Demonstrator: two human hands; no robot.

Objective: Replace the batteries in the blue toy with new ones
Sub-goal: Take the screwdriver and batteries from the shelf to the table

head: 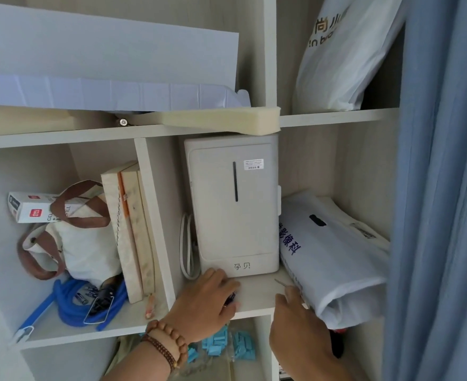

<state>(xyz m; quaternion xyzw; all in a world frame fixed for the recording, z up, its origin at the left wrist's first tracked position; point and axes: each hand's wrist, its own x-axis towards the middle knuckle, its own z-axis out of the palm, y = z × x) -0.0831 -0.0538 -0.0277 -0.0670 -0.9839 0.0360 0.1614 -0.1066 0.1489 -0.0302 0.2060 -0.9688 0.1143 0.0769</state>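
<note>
Blue toy: I can't pick it out on these shelves.
My left hand (210,301) curls on something small and dark on the smooth pale shelf (257,295); my right hand (298,325) pinches a thin metal pin (281,282).

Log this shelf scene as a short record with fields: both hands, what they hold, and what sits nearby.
left hand: palm down on the pale shelf board, covering a small dark object, identity unclear
right hand: at the shelf's front edge, pinching a thin metal pin
behind hands: tall white plastic appliance, upright
right of appliance: white printed plastic bag, lying down
left compartment: coiled blue hose, cream canvas tote, leaning books
blue toy: not identifiable
</note>
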